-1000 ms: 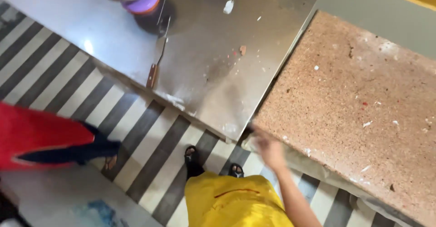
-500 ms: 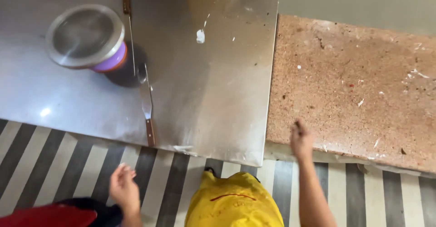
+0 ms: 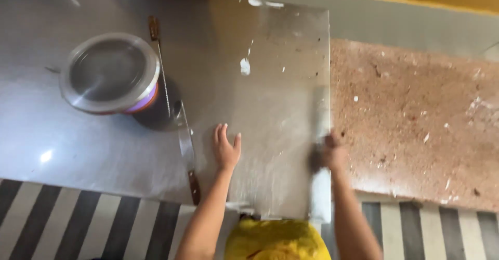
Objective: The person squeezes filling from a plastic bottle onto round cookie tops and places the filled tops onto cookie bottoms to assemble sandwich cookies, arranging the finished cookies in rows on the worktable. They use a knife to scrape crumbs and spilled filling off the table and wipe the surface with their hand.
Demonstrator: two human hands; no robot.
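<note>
Steel table (image 3: 270,83): left hand (image 3: 226,148) lay open, flat on its top beside a knife (image 3: 188,158); right hand (image 3: 332,153) gripped its right edge, blurred.

We're seeing the steel sheet (image 3: 156,151) lying flat, smudged with white specks, its right edge butting the speckled stone slab (image 3: 416,130).
</note>
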